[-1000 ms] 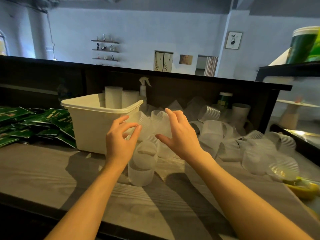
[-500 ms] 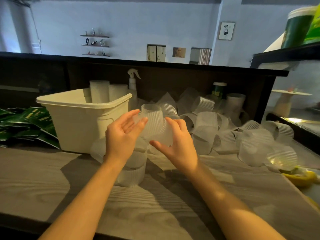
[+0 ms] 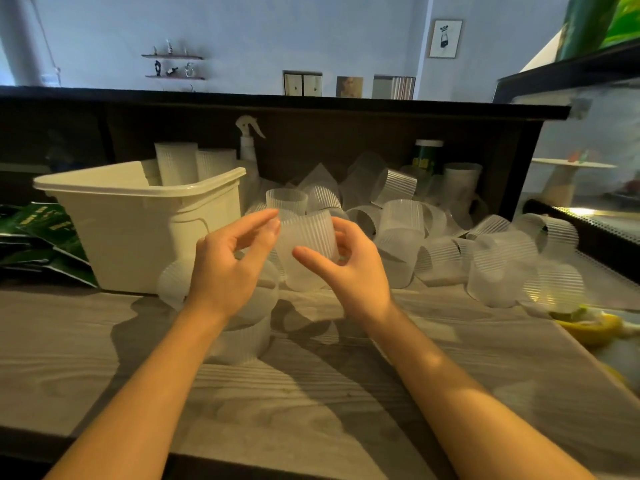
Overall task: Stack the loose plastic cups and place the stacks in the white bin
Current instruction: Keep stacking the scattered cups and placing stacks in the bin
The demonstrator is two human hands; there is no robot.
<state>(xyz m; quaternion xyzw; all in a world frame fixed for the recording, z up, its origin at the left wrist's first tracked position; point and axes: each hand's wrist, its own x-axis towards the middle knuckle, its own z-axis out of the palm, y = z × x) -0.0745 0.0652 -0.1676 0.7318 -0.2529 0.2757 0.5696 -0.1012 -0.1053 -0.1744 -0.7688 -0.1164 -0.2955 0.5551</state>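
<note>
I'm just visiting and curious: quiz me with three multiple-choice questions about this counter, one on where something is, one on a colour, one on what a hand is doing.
1. Where is the spray bottle?
A. behind the white bin
B. inside the bin
C. at the counter's front edge

2. What colour are the packets left of the bin?
A. red
B. green
C. blue

3. What is the right hand doing?
A. lying flat on the counter
B. gripping a ribbed plastic cup
C. holding the spray bottle

Answers: 1 A, it rises past the bin's far corner. 2 B, their wrappers are green. 3 B, thumb and fingers curl round the cup.
</note>
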